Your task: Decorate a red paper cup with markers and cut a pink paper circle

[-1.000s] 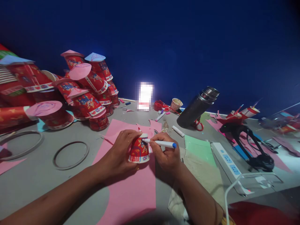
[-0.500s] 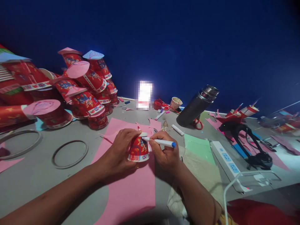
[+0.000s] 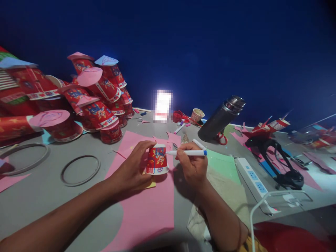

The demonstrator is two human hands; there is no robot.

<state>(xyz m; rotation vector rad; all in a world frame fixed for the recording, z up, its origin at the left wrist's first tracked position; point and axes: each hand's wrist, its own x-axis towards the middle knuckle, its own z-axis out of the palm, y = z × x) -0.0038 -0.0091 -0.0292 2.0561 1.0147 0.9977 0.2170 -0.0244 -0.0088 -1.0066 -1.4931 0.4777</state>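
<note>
My left hand [image 3: 136,162] is closed round a red paper cup [image 3: 158,158], which stands upside down with its white rim at the bottom. Blue and yellow figures decorate the cup's side. Between the fingers of my right hand [image 3: 193,164] is a white marker [image 3: 193,153] with a blue end, its tip pointing left at the cup's right edge. Whether the tip touches the cup I cannot tell. Below the hands lies a sheet of pink paper [image 3: 149,210]. A small yellow piece [image 3: 151,183] shows under my left hand.
Stacked red cups [image 3: 97,112] with paper cone tops fill the left side, near a grey ring [image 3: 80,170]. A dark flask [image 3: 219,120] leans at the back. Right of me are green paper [image 3: 223,162], a power strip [image 3: 256,182] and a black strap [image 3: 283,168].
The marker has moved right, off the cup's front to its edge, with my right hand. My left hand has shifted slightly, and the cup now shows more of its side.
</note>
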